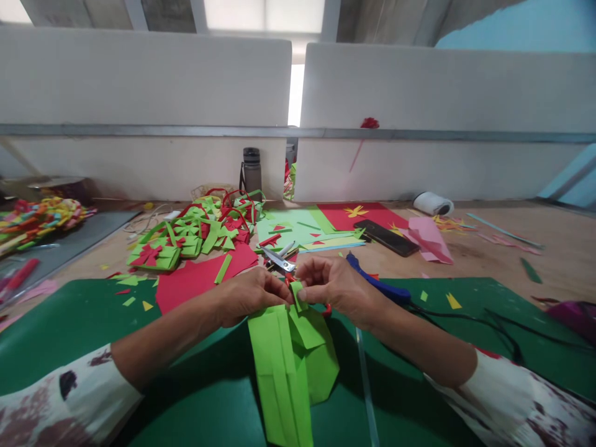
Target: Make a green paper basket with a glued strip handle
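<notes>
Overexposed window [265,15] above, bright glare between white panels [149,81]; dark shadows across green mat [51,338]; wide-angle bending, softness toward edges.

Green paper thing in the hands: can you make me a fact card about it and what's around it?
Main thing: green folded paper
Left hand: fingers pinched at its top
Right hand: pinching a small green flap
Underneath: dark green mat
Just behind: scissors
Farther back: black phone, dark bottle

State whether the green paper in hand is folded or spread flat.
Folded: the green paper held by the left hand and right hand shows creases and overlapping panels.
</notes>
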A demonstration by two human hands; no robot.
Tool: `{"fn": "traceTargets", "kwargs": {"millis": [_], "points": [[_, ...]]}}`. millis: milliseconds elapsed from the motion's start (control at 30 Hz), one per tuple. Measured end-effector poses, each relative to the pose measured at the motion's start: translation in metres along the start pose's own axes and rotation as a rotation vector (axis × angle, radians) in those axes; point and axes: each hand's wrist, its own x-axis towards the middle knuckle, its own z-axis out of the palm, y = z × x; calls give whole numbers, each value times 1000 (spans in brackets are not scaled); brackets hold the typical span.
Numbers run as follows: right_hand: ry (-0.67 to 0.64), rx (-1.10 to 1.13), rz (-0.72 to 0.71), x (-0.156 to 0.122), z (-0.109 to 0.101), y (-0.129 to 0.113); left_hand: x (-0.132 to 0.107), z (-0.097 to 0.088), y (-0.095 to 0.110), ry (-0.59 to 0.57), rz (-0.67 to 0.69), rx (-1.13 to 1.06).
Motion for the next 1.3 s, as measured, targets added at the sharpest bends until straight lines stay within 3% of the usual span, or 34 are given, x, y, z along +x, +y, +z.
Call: {"fn": "traceTargets", "kwargs": {"millis": [700, 1067, 1300], "points": [[25, 1, 113, 1, 2, 4, 0, 1, -1, 33, -33, -13], [-4, 18, 210, -2, 4, -7, -1, 1, -1, 22, -43, -21], [6, 32, 161, -3, 1, -11, -1, 3, 3, 58, -28, -19]]}}
